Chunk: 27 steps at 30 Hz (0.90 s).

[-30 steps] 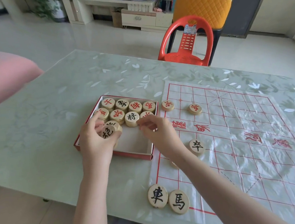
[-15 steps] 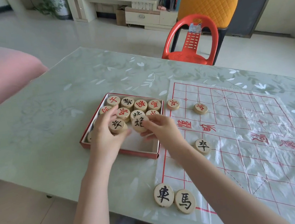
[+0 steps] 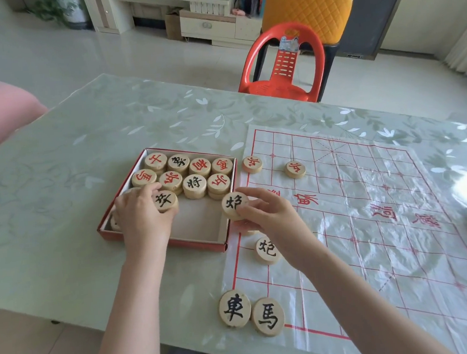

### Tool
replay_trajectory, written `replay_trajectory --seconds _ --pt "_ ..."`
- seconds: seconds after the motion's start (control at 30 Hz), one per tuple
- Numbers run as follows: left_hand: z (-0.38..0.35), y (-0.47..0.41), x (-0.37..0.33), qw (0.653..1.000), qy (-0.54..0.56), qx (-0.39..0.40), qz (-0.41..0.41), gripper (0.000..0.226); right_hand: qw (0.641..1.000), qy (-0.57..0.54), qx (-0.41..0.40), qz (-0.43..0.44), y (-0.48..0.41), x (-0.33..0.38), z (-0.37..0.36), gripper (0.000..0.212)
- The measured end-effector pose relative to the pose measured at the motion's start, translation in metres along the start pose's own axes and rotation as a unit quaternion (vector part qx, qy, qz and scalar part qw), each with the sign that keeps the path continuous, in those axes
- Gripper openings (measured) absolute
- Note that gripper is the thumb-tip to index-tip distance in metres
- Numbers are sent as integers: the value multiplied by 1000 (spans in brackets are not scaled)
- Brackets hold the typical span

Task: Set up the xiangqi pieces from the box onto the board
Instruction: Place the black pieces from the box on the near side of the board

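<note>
車 piece (image 3: 235, 308), 馬 piece (image 3: 268, 316)

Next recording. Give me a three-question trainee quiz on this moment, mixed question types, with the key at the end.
1. True or false: the left hand holds a piece over the box.
2. The right hand pinches another piece. Its lettering is: A red, B black, C green.
3. How many red-lettered pieces lie on the board?

Key: 1 true; 2 B; 3 two.
</note>
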State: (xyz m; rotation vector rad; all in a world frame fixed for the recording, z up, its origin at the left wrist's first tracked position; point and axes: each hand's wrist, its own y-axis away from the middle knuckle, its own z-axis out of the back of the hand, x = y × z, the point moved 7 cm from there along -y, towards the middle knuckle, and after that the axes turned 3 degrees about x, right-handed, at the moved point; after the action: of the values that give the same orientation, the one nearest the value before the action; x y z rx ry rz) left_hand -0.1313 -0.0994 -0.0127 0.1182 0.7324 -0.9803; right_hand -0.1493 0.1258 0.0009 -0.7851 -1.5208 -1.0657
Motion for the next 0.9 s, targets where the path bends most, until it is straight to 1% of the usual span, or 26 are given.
replay_trajectory --seconds 0.1,0.17,0.23,0.33,0.43,0.57,0.63,0.73,0.83,0.9 --pt "10 6 -14 998 57 -17 -36 52 1000 28 -1 -13 7 -6 14 43" --pt "14 15 -36 990 118 4 -80 55 999 45 -10 -21 15 -10 26 48" --pt "8 31 -61 977 173 72 -100 58 998 58 -24 -24 26 -12 37 49" --pt "-17 61 -99 950 212 187 -135 61 997 63 -40 -25 47 -16 56 48" --pt "-42 90 -135 919 247 263 -162 63 995 67 -68 -36 72 -24 83 46" --pt "-68 122 -176 902 229 307 -198 62 990 51 -124 -48 110 -37 130 44" --pt "-82 136 -195 895 222 325 -209 61 983 75 -158 -51 129 -40 157 43" --pt "-102 158 -223 886 200 348 -234 62 965 162 -200 -49 156 -37 199 42" --pt "-118 172 -243 879 181 365 -249 64 935 261 -239 -40 174 -33 239 43" --pt "-130 183 -258 870 175 384 -255 64 913 314 -255 -52 184 -36 263 43"
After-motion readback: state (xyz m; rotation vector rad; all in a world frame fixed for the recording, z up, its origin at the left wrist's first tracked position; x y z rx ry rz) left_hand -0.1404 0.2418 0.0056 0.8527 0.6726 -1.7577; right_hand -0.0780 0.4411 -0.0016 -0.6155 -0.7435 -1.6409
